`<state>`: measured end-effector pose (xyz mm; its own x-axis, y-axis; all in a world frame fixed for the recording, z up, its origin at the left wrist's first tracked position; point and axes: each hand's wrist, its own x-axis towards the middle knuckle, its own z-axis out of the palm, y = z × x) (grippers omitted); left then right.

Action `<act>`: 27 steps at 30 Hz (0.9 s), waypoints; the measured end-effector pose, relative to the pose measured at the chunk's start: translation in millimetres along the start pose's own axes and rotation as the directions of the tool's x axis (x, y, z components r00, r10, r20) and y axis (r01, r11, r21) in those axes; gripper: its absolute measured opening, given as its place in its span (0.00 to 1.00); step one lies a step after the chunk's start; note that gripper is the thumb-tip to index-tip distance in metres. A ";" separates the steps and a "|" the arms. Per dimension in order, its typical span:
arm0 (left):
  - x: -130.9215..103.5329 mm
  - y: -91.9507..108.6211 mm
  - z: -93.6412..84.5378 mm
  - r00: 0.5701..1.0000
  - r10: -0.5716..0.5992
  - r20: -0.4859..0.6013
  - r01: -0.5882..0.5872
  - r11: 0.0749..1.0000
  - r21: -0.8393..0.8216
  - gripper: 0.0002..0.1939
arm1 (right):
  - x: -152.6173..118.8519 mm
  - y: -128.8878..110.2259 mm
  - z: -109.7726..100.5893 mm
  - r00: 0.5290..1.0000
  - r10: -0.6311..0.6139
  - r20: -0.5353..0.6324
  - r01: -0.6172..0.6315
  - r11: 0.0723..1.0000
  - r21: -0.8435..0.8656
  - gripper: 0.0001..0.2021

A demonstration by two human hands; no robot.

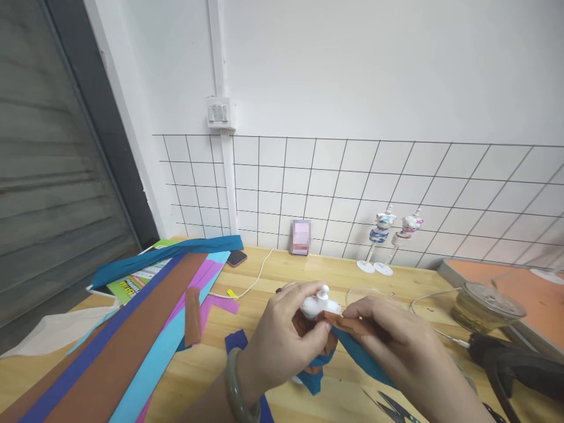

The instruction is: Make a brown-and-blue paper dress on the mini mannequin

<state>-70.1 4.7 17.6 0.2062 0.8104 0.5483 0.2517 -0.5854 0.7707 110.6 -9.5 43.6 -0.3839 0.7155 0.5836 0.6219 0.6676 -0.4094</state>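
Note:
Near the front of the table is a small white dress form (309, 305), its body wrapped in brown and teal paper. My left hand (288, 332) is closed around its upper part, with the thumb pressing on brown paper at the chest. Between the thumb and fingers of my right hand (392, 338) is a brown paper strip (347, 322), its end meeting the form's shoulder. A teal strip (363, 357) hangs below the right fingers. Teal paper points (312, 382) stick out at the form's lower part. My left palm hides much of the body.
Long coloured paper strips (152, 329) cover the left side. Scissors (392, 406) lie below my right hand. At right are a glass cup (487, 308), a black corded tool (515, 364) and an orange-surfaced tray (493, 276). Behind stand a phone (301, 237) and two dress forms (379, 235).

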 end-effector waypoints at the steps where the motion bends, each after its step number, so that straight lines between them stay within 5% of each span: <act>1: 0.1 0.5 -0.5 1.000 -0.002 0.002 0.002 1.000 0.004 0.21 | -0.3 0.6 -0.1 1.000 0.009 0.001 -0.009 1.000 0.001 0.08; 8: -0.5 1.2 -0.7 1.000 -0.019 0.004 0.019 1.000 0.012 0.20 | -0.3 12.0 0.7 0.998 -0.044 0.038 0.046 0.998 -0.036 0.06; 15: 0.5 1.4 -3.0 1.000 -0.015 -0.002 0.015 1.000 0.015 0.19 | -1.1 3.3 -2.4 0.999 0.041 0.036 -0.040 0.998 -0.038 0.07; 27: 4.8 10.4 -7.8 1.000 -0.005 0.007 0.005 0.998 0.056 0.08 | -2.2 6.2 -7.8 0.993 0.026 0.113 -0.020 0.998 -0.054 0.09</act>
<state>-73.9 2.6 30.8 0.2117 0.8134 0.5418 0.3051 -0.5817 0.7540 120.6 -8.5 45.2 -0.4419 0.7514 0.4900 0.6654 0.6409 -0.3827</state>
